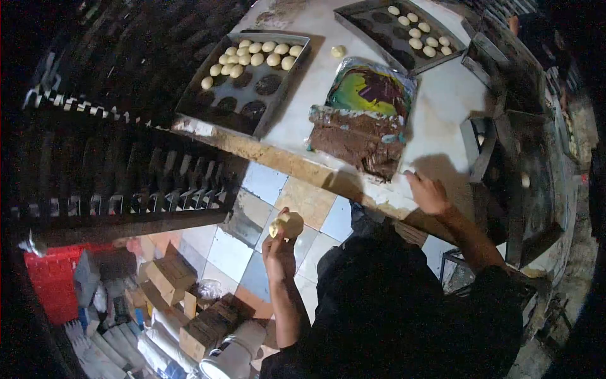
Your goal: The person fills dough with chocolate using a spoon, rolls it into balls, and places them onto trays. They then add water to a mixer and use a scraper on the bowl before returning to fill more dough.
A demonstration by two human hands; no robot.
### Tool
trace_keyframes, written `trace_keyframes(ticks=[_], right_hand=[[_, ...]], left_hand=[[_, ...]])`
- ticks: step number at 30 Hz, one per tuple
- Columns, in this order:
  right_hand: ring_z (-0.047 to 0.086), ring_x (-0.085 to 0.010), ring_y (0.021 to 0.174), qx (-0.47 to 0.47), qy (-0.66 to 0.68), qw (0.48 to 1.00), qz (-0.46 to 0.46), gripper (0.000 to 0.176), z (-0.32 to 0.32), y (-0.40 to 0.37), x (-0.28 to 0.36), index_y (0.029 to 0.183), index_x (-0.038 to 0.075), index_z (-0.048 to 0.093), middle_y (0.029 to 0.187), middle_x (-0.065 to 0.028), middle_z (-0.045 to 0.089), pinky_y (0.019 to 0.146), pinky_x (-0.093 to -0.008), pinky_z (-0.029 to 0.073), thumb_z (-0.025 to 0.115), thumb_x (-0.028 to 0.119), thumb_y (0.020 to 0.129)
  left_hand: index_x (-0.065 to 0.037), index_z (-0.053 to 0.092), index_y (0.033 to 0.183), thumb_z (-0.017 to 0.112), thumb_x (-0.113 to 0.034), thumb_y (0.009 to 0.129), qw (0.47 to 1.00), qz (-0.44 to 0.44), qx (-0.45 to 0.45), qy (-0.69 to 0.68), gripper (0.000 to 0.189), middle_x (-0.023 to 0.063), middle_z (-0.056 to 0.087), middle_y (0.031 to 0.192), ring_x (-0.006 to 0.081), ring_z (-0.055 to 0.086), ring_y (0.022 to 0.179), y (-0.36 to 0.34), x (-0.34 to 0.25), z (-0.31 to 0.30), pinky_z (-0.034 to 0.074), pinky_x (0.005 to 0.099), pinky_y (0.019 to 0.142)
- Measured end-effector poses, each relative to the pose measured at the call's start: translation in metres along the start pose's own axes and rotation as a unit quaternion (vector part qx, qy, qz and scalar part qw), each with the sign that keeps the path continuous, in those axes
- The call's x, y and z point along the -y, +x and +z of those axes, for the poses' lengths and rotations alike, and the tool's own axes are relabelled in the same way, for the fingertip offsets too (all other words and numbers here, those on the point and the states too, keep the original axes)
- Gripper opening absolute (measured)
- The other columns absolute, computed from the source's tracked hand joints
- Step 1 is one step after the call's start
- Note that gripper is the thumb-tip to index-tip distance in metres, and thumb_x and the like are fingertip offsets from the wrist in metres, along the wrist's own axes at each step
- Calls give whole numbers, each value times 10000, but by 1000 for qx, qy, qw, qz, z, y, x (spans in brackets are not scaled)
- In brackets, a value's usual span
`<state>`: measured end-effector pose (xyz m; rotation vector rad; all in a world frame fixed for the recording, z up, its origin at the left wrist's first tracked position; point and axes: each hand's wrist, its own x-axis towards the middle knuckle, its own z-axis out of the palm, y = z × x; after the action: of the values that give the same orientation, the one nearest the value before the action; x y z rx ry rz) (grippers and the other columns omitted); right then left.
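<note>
My left hand [276, 247] is closed around a pale, flattened piece of dough [287, 224], held out over the floor in front of the table. At the table's front edge, my right hand [430, 194] is curled, just right of a block of brown paste [356, 142]. Whatever its fingers may hold is too small or hidden to make out. The paste lies on a shiny printed plastic wrapper [379, 88] in green, yellow and dark purple. Its near right corner looks crumbled. A single dough ball [338, 50] sits behind the wrapper.
Dark trays with dough balls stand at the left [271, 101] and back [435, 63] of the white table [442, 101]. More metal trays [524, 189] are at right. A dark rack [126, 183] is left; cardboard boxes [170, 281], a white bucket [221, 366] and a red crate [50, 284] are below.
</note>
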<state>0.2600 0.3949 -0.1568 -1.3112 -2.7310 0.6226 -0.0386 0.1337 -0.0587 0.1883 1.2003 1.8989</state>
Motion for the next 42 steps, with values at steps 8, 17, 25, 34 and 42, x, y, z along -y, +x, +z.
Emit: trace_keyframes(ticks=[8, 17, 25, 34, 42], right_hand=[[584, -342, 782, 21, -44, 987, -152, 479, 2, 36, 35, 1299, 86, 494, 1004, -179, 556, 705, -453, 520, 502, 42, 822], [601, -137, 629, 154, 445, 869, -151, 204, -37, 56, 4, 1030, 27, 674, 680, -92, 618, 579, -306, 456, 584, 99, 862], [564, -268, 660, -84, 167, 974, -131, 308, -35, 25, 28, 1128, 72, 650, 769, -98, 518, 616, -375, 468, 608, 154, 833], [624, -293, 806, -238, 170, 945, -145, 241, -44, 19, 50, 1018, -12, 670, 922, -146, 595, 707, -365, 536, 618, -24, 783], [655, -190, 774, -120, 814, 565, 67, 179, -52, 41, 152, 937, -83, 643, 973, -111, 624, 668, -323, 595, 699, 48, 829]], left_hand=[[56, 490, 1282, 536, -181, 947, 999, -22, -19, 15, 413, 164, 510, 1338, 267, 502, 1213, 49, 30, 42, 412, 428, 1017], [-25, 444, 1355, 503, -153, 959, 990, -141, -31, 3, 419, 138, 525, 1276, 245, 526, 1166, 87, 84, 99, 429, 397, 1003], [-11, 493, 1265, 400, -248, 1004, 957, -283, 15, -60, 365, 145, 542, 1266, 280, 523, 1168, 109, 96, 144, 406, 404, 1040], [25, 486, 1266, 475, -330, 982, 986, -160, 47, 2, 455, 146, 551, 1256, 294, 522, 1177, 96, 67, 145, 391, 431, 1057], [23, 392, 1348, 419, -295, 1006, 990, -71, 50, -109, 467, 148, 491, 1309, 270, 468, 1229, 57, 53, 147, 359, 398, 1065]])
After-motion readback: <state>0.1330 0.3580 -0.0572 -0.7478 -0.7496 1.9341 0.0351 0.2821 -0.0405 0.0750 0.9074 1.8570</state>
